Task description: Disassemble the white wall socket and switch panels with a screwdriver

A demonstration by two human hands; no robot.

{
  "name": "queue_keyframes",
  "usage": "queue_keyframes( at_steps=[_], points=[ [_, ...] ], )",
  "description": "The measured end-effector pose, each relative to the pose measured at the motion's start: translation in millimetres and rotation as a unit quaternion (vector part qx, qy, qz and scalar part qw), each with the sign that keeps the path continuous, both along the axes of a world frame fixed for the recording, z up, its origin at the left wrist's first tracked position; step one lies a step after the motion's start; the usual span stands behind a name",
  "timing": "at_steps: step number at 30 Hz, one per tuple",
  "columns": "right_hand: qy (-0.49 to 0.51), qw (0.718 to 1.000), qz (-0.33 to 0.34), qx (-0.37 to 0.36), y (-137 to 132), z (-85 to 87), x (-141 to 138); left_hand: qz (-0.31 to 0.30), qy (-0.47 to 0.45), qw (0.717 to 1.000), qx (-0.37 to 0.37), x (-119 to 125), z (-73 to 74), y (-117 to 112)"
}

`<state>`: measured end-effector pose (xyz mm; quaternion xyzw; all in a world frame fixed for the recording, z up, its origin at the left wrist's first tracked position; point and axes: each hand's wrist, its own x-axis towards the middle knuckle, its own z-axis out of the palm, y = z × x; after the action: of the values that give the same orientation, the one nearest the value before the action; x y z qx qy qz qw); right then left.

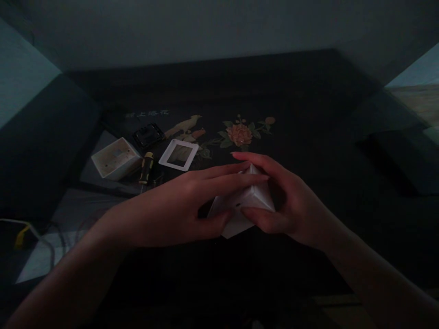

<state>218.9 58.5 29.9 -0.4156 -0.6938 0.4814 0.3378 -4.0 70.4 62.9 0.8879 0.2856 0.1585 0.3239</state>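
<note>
Head view: left hand (178, 205) and right hand (290, 203) clasp a white box (254, 197); screwdriver (146, 167), frame (194, 154) lie apart.

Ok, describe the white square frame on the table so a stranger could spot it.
Start at the dark tabletop with the painted pink flower. Left of that flower lies a flat white square plastic frame. Unlike the solid white box and yellow-handled screwdriver beside it, its middle is an open window.

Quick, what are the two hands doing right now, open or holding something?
Left hand: closed on the white box, fingers across its top.
Right hand: closed on the same white box, from the other side.
</note>
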Motion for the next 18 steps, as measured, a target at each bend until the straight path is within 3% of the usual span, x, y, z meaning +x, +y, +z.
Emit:
queue_keyframes(
  at_steps=[5,18],
  points=[
    [-0.003,1.0,0.002,-0.009,-3,-2.4,1,-0.009,0.004,1.0,-0.024,-4,-3.1,-5],
    [-0.008,0.999,-0.003,-0.041,-8,-4.5,-2,0.013,-0.027,1.0,0.004,8,0.6,-3]
  ],
)
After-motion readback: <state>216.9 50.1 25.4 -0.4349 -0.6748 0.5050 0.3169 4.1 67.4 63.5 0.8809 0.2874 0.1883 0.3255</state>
